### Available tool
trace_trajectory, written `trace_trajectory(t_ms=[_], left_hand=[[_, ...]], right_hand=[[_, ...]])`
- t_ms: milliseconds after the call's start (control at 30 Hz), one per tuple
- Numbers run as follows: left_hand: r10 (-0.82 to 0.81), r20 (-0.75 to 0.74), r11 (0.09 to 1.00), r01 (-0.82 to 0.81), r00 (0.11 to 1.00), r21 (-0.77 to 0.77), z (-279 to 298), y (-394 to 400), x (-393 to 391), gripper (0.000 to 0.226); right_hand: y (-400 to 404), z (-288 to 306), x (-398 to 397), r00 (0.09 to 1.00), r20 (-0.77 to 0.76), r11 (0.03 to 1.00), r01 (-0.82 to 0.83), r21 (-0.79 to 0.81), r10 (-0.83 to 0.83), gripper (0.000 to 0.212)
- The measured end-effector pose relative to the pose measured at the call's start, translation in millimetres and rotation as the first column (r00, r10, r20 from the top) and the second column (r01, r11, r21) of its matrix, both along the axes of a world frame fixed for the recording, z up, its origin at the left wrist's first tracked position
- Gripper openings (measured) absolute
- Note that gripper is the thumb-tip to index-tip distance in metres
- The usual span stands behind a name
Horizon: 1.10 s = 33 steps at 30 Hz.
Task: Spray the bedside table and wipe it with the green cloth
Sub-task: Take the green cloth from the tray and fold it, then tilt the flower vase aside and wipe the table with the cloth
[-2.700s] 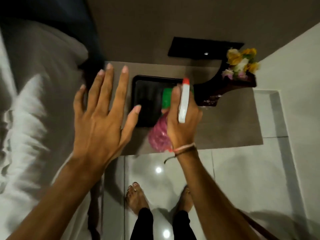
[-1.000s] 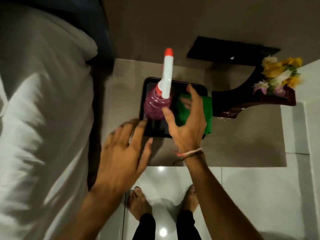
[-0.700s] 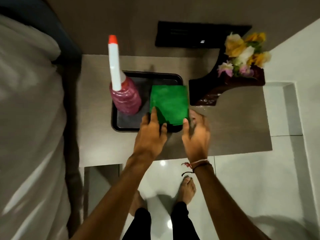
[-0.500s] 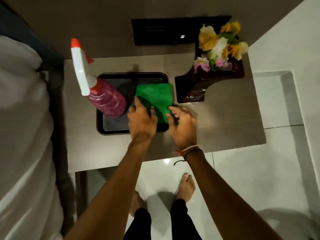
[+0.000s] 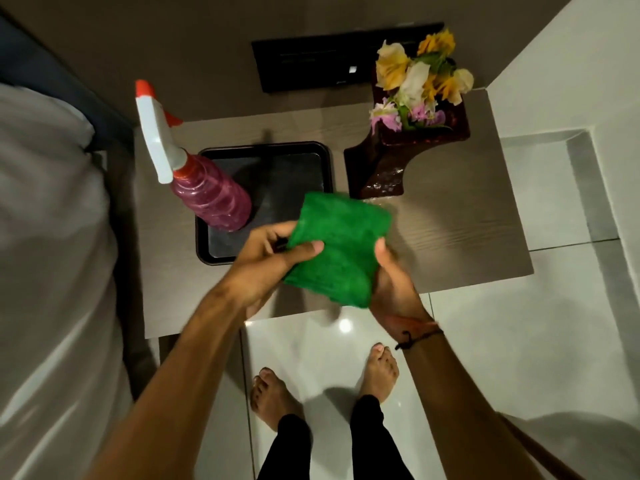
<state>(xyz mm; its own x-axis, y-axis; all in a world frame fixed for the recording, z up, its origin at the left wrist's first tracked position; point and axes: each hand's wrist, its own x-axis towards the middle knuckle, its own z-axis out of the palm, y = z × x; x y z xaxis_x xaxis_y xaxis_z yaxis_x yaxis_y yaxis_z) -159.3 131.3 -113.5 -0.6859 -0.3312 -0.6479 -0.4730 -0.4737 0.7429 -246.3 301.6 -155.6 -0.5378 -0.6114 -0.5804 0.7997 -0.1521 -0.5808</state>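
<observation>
The folded green cloth (image 5: pixel 341 247) hangs above the front of the wooden bedside table (image 5: pixel 457 233), held from both sides. My left hand (image 5: pixel 263 265) grips its left edge with the thumb on top. My right hand (image 5: pixel 391 282) grips its right edge from underneath. The spray bottle (image 5: pixel 207 195), pink liquid with a white and red trigger head, stands upright in the left part of a black tray (image 5: pixel 322 157) on the table. No hand touches the bottle.
A dark vase with yellow, white and pink flowers (image 5: pixel 415 133) stands at the table's back right, close to the tray. A bed with white bedding (image 5: pixel 52 271) borders the table on the left. A black wall panel (image 5: pixel 311 60) sits behind. My bare feet stand on glossy floor tiles (image 5: pixel 519 341).
My right hand set the spray bottle down in the tray and let go. Both hands then took the green cloth from the tray and lifted it toward me, over the table's front.
</observation>
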Motion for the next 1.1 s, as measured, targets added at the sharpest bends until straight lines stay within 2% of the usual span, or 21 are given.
trace_trajectory(t_ms=[67,100,133,167,200,267,300,400,500,533,600,633,667,700,767,867,1000,1100], left_hand=[[-0.161,-0.007,0.986,0.161,0.987,-0.035,12,14,5,0.029],[-0.263,0.005,0.958,0.262,0.965,-0.118,18,21,5,0.025],[-0.354,0.071,0.894,0.360,0.933,-0.268,25,26,2,0.027],[-0.399,0.177,0.784,0.435,0.899,-0.443,29,27,-2,0.038],[-0.410,0.280,0.634,0.492,0.868,-0.596,34,26,-7,0.056],[-0.366,0.388,0.363,0.514,0.846,-0.777,51,15,-22,0.088],[-0.351,0.382,0.256,0.480,0.855,-0.839,61,10,-34,0.098],[-0.364,0.398,-0.055,0.407,0.842,-0.912,81,3,-81,0.111],[-0.370,0.542,-0.235,0.489,0.755,-0.840,80,-5,-117,0.122],[-0.366,0.573,-0.249,0.516,0.733,-0.819,78,-8,-125,0.125],[-0.378,0.587,-0.203,0.555,0.716,-0.807,73,-14,-132,0.130],[-0.377,0.622,-0.232,0.580,0.686,-0.781,74,36,-179,0.131],[-0.387,0.621,-0.192,0.599,0.681,-0.777,75,47,-188,0.131],[-0.389,0.613,-0.155,0.607,0.687,-0.779,75,43,-187,0.131],[-0.357,0.597,-0.144,0.589,0.718,-0.795,69,29,-184,0.126],[-0.326,0.565,-0.181,0.536,0.758,-0.824,66,14,-177,0.117],[-0.310,0.603,-0.238,0.554,0.735,-0.797,68,5,-177,0.117],[-0.341,0.606,-0.184,0.581,0.719,-0.793,69,-5,-178,0.120]], right_hand=[[15,8,15,0.984,0.170,0.980,-0.024,-0.197,0.058,0.065],[21,10,22,0.976,0.212,0.979,-0.010,-0.205,0.055,0.056],[25,10,28,0.971,0.238,0.982,0.005,-0.187,0.040,0.050],[29,8,33,0.966,0.259,0.986,0.025,-0.162,0.018,0.046],[33,7,37,0.959,0.284,0.989,0.054,-0.135,-0.014,0.046],[41,4,43,0.949,0.306,0.991,0.106,-0.083,-0.076,0.050],[47,2,44,0.945,0.307,0.990,0.132,-0.047,-0.112,0.051],[59,-2,45,0.932,0.305,0.981,0.194,0.031,-0.194,0.049],[65,1,51,0.928,0.294,0.972,0.198,0.127,-0.227,0.051],[65,1,51,0.927,0.296,0.970,0.193,0.146,-0.229,0.051],[63,4,49,0.921,0.293,0.962,0.219,0.162,-0.258,0.051],[109,-1,9,0.899,0.334,0.958,0.246,0.148,-0.282,0.052],[120,1,-2,0.900,0.337,0.960,0.245,0.132,-0.276,0.053],[117,3,-3,0.896,0.337,0.957,0.253,0.141,-0.287,0.054],[114,6,-6,0.906,0.322,0.961,0.245,0.129,-0.274,0.055],[112,11,-7,0.916,0.300,0.962,0.233,0.142,-0.266,0.058],[116,14,-14,0.916,0.264,0.952,0.277,0.132,-0.303,0.055],[112,14,-13,0.917,0.208,0.940,0.325,0.104,-0.340,0.045]])
